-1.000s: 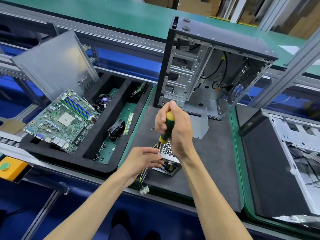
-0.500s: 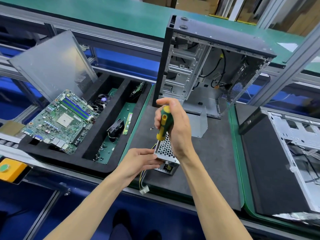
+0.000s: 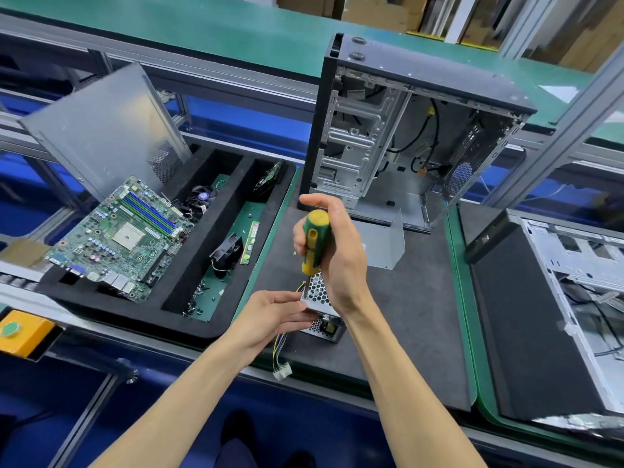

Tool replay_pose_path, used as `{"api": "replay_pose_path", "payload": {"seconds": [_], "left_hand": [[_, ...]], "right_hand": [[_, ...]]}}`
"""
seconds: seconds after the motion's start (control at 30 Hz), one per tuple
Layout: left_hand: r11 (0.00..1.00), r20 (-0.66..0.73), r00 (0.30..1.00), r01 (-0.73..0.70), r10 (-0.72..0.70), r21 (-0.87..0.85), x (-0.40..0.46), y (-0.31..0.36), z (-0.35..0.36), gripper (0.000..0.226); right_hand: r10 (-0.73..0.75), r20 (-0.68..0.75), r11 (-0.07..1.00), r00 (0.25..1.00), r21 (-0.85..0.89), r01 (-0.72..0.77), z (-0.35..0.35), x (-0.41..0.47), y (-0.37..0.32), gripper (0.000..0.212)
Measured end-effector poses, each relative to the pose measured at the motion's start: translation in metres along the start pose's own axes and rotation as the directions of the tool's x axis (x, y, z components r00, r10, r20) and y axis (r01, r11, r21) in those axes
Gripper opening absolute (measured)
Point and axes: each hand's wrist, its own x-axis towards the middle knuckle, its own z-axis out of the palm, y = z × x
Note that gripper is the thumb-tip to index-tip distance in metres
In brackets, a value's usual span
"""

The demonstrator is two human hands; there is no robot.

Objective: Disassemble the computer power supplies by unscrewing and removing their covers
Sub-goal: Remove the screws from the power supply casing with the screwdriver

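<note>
Pinching the near corner of the power supply (image 3: 319,307), my left hand (image 3: 270,315) steadies it on the dark mat (image 3: 422,315), where its wires (image 3: 281,346) trail toward me. Just right, my right hand (image 3: 337,251) curls round the green-and-yellow screwdriver (image 3: 315,246), held upright with its tip down on the mesh cover. Behind stands an open computer case (image 3: 405,140).

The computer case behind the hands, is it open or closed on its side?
Open. The computer case stands upright with its side panel off, so drive cage and cables show.
</note>
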Motion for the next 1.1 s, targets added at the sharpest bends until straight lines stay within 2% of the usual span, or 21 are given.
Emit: {"api": "replay_pose_path", "payload": {"seconds": [0.2, 0.27, 0.37, 0.5, 0.63, 0.73, 0.83, 0.97, 1.03, 1.1], "left_hand": [[1.0, 0.01, 1.0, -0.013, 0.013, 0.001, -0.001, -0.001, -0.001, 0.026], [1.0, 0.005, 1.0, -0.019, 0.019, 0.007, -0.001, -0.002, 0.0, 0.025], [0.999, 0.012, 1.0, -0.027, 0.027, 0.019, -0.001, -0.003, 0.0, 0.02], [0.999, 0.014, 1.0, -0.028, 0.027, 0.032, -0.001, -0.002, 0.002, 0.026], [0.999, 0.0, 0.999, -0.035, 0.035, 0.029, -0.002, -0.002, 0.004, 0.021], [0.999, -0.018, 0.999, -0.033, 0.034, 0.034, -0.003, -0.001, 0.005, 0.02], [0.999, -0.027, 0.999, -0.034, 0.035, 0.035, -0.004, -0.001, 0.006, 0.019], [0.997, -0.051, 0.997, -0.056, 0.059, 0.059, -0.003, -0.003, 0.008, 0.017], [0.993, -0.084, 0.994, -0.069, 0.077, 0.097, -0.003, -0.004, 0.01, 0.021], [0.968, -0.134, 0.98, -0.117, 0.149, 0.22, -0.004, -0.005, 0.011, 0.026]], "right_hand": [[-0.025, -0.027, 0.998, 0.999, -0.053, 0.023, 0.002, 0.0, -0.001, 0.017], [-0.008, -0.037, 0.995, 0.999, -0.1, 0.005, 0.0, 0.001, -0.003, 0.029], [-0.018, -0.019, 0.998, 1.0, -0.062, 0.017, -0.003, 0.004, -0.003, 0.041], [-0.007, -0.002, 1.0, 1.0, -0.008, 0.007, -0.001, 0.003, -0.001, 0.035], [-0.018, 0.021, 0.998, 1.0, -0.064, 0.019, 0.005, 0.0, -0.006, 0.017], [-0.029, 0.011, 0.994, 1.0, -0.106, 0.03, 0.005, 0.0, -0.009, 0.025], [-0.017, 0.04, 0.999, 0.999, -0.026, 0.018, 0.003, 0.001, -0.011, 0.04], [-0.008, 0.02, 0.999, 1.0, -0.037, 0.009, 0.002, 0.0, -0.009, 0.017], [-0.025, 0.003, 0.997, 1.0, -0.078, 0.025, 0.001, -0.002, -0.009, 0.016], [-0.03, -0.018, 0.993, 0.999, -0.112, 0.028, -0.001, -0.001, -0.01, 0.027]]}}
